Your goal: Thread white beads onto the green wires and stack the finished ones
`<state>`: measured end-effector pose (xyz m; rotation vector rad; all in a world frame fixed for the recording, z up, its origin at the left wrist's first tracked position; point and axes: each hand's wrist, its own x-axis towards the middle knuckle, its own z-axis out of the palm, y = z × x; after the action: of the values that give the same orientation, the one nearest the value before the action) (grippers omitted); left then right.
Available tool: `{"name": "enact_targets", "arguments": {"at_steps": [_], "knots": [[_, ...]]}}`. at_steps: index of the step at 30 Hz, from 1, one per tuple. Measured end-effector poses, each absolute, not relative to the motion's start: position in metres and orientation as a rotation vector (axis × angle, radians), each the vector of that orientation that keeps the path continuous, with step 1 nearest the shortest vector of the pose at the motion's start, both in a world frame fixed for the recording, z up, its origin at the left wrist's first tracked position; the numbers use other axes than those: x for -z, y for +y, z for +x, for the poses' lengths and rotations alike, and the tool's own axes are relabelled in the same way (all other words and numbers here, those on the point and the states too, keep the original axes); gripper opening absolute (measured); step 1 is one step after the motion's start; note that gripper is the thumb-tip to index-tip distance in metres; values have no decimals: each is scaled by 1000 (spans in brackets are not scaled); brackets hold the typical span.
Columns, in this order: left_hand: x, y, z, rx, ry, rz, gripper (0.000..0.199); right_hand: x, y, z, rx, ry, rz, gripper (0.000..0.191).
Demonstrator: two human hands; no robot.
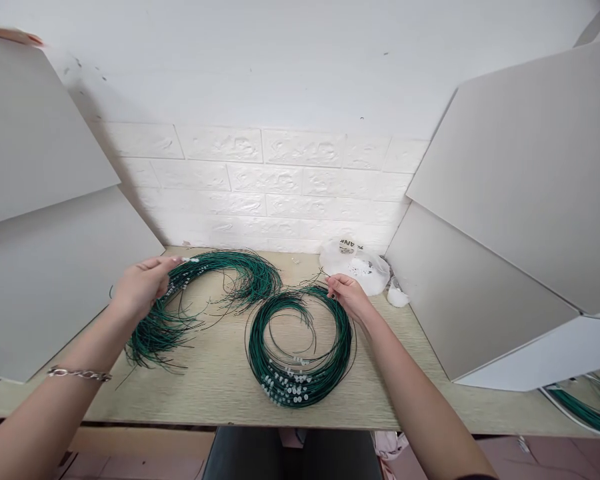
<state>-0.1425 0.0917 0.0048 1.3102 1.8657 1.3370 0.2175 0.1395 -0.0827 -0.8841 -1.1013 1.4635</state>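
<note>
My left hand [147,283] is closed in a pinch at the left, with small white beads [190,259] at its fingertips. Below and beside it spreads a curved bundle of green and black wires [253,270], with white beads strung along part of it. My right hand [349,295] pinches the thin end of a wire [324,273] above the far right edge of a round coil [339,340]. That coil is made of green wires and lies flat, with clusters of white beads [293,390] on its near side.
Behind the right hand lies a clear plastic bag [375,275] with white bits in it, beside a small white cup [397,293]. Pale panels [45,280] flank the wooden table [205,387] on both sides, and a brick-patterned wall [265,177] closes the back. More green wires [587,410] show at far right.
</note>
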Motion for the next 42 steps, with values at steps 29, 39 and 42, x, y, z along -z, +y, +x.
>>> {"name": "enact_targets", "arguments": {"at_steps": [29, 39, 42], "knots": [[-11, 101, -107, -1528, 1381, 1089, 23, 63, 131, 222, -1588, -902, -774, 28], [21, 107, 30, -963, 1168, 1825, 29, 61, 119, 208, -1707, -1046, -723, 25], [31, 113, 51, -903, 1052, 1885, 27, 62, 118, 205, -1715, -1082, -741, 25]]}}
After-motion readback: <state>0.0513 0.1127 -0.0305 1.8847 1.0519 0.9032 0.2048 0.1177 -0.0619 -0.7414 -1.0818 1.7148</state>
